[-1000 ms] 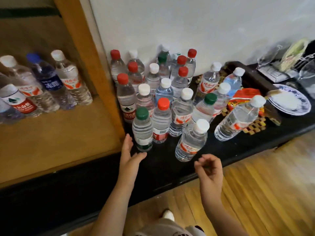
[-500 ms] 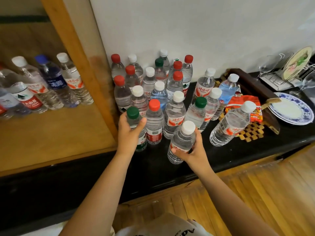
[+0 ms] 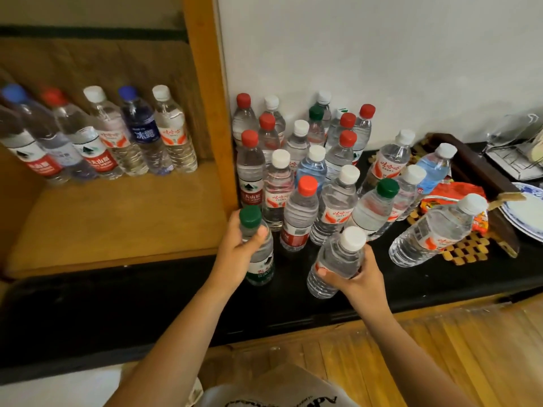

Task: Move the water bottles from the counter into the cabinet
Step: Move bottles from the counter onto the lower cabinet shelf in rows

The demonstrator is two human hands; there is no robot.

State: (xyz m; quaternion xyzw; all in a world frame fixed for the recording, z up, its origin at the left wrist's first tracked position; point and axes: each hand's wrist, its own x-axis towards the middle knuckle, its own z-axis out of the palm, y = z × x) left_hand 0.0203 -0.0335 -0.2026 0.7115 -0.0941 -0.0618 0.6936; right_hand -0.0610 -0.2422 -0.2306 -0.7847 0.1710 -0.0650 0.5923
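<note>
My left hand [image 3: 238,254] is closed around a green-capped water bottle [image 3: 260,259] at the front left of the cluster on the black counter [image 3: 176,295]. My right hand [image 3: 357,274] grips a white-capped water bottle [image 3: 335,259], tilted, at the front of the cluster. Several more bottles [image 3: 302,171] with red, white and green caps stand behind, against the white wall. In the wooden cabinet [image 3: 117,218] to the left, several bottles [image 3: 117,136] stand in a row along its back.
A thick wooden post [image 3: 205,98] separates cabinet and counter. At the right lie a snack packet [image 3: 455,195], a woven mat [image 3: 467,248], a dark wooden tray [image 3: 482,174], a blue-rimmed plate [image 3: 526,210] and a wire rack [image 3: 517,160]. Wooden floor runs below.
A second ago both hands were empty in front of the bottles. They reached in and closed on the green-capped and white-capped bottles, and still hold them now.
</note>
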